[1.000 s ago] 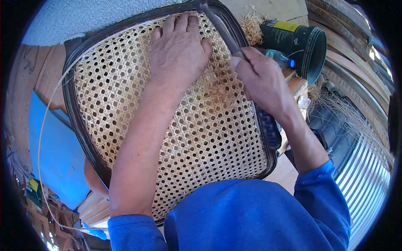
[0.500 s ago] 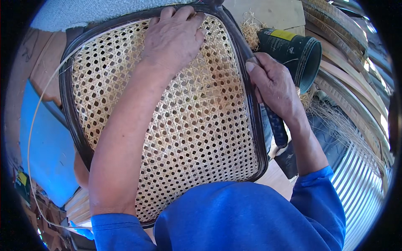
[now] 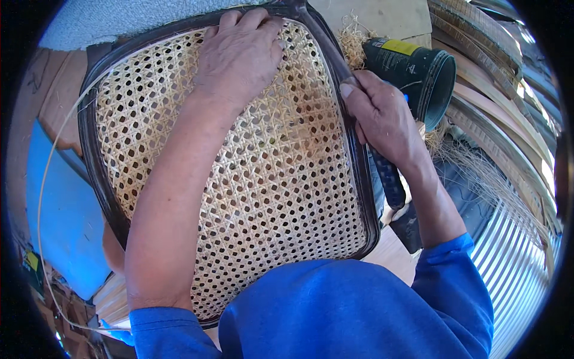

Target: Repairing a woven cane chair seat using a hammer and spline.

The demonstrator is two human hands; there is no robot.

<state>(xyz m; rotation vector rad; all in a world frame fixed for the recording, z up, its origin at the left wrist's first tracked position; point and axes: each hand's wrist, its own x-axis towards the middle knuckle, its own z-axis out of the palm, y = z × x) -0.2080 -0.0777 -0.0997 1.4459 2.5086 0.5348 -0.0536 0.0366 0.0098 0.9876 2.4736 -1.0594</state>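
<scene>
A woven cane panel (image 3: 269, 179) with a thin pale strip along its edge sits in a dark curved frame (image 3: 89, 137). My left hand (image 3: 236, 54) lies spread at the panel's top, fingertips at the frame edge. My right hand (image 3: 382, 122) is wrapped round a long metal-shafted tool (image 3: 326, 48) with a black textured grip, along the right edge of the frame; its head at the top edge is too small to make out. A long loose cane strand (image 3: 57, 143) loops down from the left of the frame.
A green bucket (image 3: 406, 75) lies on its side at upper right beside pale shavings (image 3: 353, 45). Long boards (image 3: 490, 60) and corrugated sheet (image 3: 514, 263) are at right. Blue-grey fabric (image 3: 89, 24) is above, a blue board (image 3: 60, 203) at left.
My right hand and the tool have shifted right relative to the panel. My left hand is a little higher and farther left in the picture, as is the whole panel.
</scene>
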